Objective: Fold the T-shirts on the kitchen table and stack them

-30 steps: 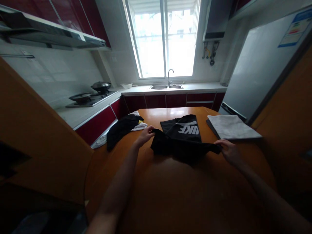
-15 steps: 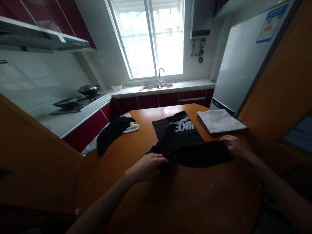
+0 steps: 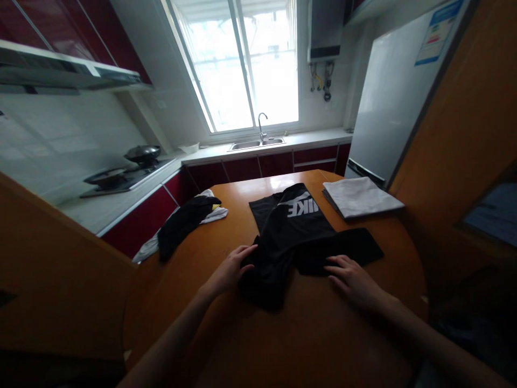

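A black long-sleeved top (image 3: 307, 226) with white NIKE lettering lies on the wooden table (image 3: 226, 345), its print upside down to me. One sleeve stretches to the right; dark cloth hangs together in folds toward me. My left hand (image 3: 231, 269) is at the left edge of these folds, thumb and fingers apart, fingertips at the fabric. Over the lower edge of the right sleeve rests my right hand (image 3: 351, 279), its fingers spread and nothing gripped.
Folded white and dark cloth (image 3: 361, 196) lies at the table's right. A loose heap of black and white clothes (image 3: 183, 223) sits at the left edge. Beyond are a counter with a sink (image 3: 258, 144), a stove with pans (image 3: 141, 154) and a fridge (image 3: 383, 102).
My right hand has left the sleeve's far right end and moved left and nearer. My left hand has let go of the cloth and shifted left; the near folds now spread toward me.
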Action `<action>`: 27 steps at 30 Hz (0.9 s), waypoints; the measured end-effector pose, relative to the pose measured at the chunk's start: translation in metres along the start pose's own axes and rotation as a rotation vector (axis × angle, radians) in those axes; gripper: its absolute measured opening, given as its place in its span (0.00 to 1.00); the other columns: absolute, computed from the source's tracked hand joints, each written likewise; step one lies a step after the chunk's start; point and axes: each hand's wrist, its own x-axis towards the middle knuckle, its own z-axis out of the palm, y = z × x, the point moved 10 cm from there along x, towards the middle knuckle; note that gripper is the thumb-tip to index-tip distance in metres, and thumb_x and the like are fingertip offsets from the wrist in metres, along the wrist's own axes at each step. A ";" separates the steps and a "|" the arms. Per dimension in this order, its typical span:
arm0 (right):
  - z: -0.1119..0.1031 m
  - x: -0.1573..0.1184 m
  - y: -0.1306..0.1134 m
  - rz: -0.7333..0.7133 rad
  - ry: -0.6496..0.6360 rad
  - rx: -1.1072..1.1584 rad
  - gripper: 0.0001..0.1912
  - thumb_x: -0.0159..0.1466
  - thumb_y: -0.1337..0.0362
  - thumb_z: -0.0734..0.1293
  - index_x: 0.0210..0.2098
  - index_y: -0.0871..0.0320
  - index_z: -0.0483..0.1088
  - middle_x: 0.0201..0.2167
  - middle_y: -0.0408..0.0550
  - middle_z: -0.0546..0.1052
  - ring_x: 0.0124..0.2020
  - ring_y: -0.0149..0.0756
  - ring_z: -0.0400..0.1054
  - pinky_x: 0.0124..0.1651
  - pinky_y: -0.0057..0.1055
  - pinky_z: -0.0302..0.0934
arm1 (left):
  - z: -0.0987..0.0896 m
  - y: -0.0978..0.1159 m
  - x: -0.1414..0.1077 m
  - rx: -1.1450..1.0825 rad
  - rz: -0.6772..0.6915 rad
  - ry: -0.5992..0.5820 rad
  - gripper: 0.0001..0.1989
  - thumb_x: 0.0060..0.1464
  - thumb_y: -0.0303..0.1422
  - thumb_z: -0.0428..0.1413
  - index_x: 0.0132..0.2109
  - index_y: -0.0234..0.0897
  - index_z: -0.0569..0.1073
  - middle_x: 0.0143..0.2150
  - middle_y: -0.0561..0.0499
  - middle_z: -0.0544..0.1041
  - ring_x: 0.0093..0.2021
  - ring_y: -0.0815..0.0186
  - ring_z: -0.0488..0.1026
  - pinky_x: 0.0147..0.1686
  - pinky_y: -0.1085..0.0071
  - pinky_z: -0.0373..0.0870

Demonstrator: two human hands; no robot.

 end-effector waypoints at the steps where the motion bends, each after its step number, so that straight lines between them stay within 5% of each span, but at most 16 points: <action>1: -0.004 -0.003 0.006 0.008 0.000 0.003 0.17 0.70 0.58 0.62 0.51 0.52 0.78 0.58 0.53 0.74 0.60 0.48 0.65 0.61 0.47 0.61 | 0.004 -0.003 -0.007 -0.004 -0.020 -0.002 0.28 0.56 0.30 0.61 0.64 0.46 0.69 0.55 0.46 0.74 0.52 0.58 0.74 0.54 0.58 0.72; 7: -0.042 -0.021 0.057 0.086 0.054 0.033 0.24 0.72 0.53 0.57 0.29 0.53 0.79 0.46 0.52 0.80 0.47 0.45 0.73 0.52 0.42 0.64 | 0.011 -0.001 -0.044 -0.066 -0.079 -0.021 0.24 0.55 0.24 0.56 0.59 0.44 0.73 0.49 0.48 0.74 0.39 0.65 0.74 0.42 0.67 0.74; 13: -0.064 -0.030 0.084 0.183 0.151 0.005 0.24 0.71 0.51 0.57 0.27 0.53 0.75 0.34 0.52 0.80 0.37 0.45 0.74 0.43 0.40 0.67 | -0.002 -0.016 -0.057 -0.034 -0.190 0.080 0.15 0.56 0.29 0.54 0.50 0.38 0.75 0.42 0.46 0.77 0.42 0.59 0.75 0.46 0.61 0.73; 17: -0.064 -0.023 0.069 0.120 0.254 0.002 0.16 0.69 0.54 0.61 0.42 0.53 0.78 0.45 0.53 0.79 0.48 0.48 0.73 0.53 0.46 0.67 | -0.008 -0.018 -0.053 -0.068 -0.213 0.152 0.20 0.52 0.30 0.54 0.53 0.38 0.73 0.39 0.48 0.76 0.39 0.60 0.75 0.41 0.62 0.75; 20: -0.050 -0.021 0.053 0.035 0.214 0.015 0.17 0.67 0.57 0.65 0.52 0.52 0.76 0.56 0.54 0.75 0.57 0.49 0.69 0.61 0.49 0.63 | -0.020 -0.025 -0.057 -0.173 -0.247 0.232 0.22 0.51 0.33 0.54 0.54 0.38 0.73 0.37 0.50 0.74 0.37 0.61 0.76 0.39 0.63 0.76; 24: -0.029 -0.033 0.037 -0.004 0.085 -0.007 0.16 0.66 0.60 0.66 0.52 0.50 0.77 0.56 0.52 0.75 0.57 0.49 0.69 0.60 0.50 0.65 | -0.041 -0.061 -0.086 -0.271 -0.425 0.342 0.25 0.47 0.39 0.57 0.53 0.36 0.71 0.37 0.48 0.76 0.38 0.58 0.77 0.40 0.59 0.77; 27: -0.022 -0.044 0.020 -0.026 0.000 0.000 0.14 0.67 0.59 0.66 0.50 0.49 0.78 0.56 0.51 0.76 0.55 0.47 0.70 0.58 0.47 0.67 | -0.048 -0.093 -0.117 -0.271 -0.537 0.317 0.27 0.43 0.40 0.60 0.51 0.36 0.71 0.38 0.46 0.79 0.39 0.54 0.79 0.41 0.56 0.78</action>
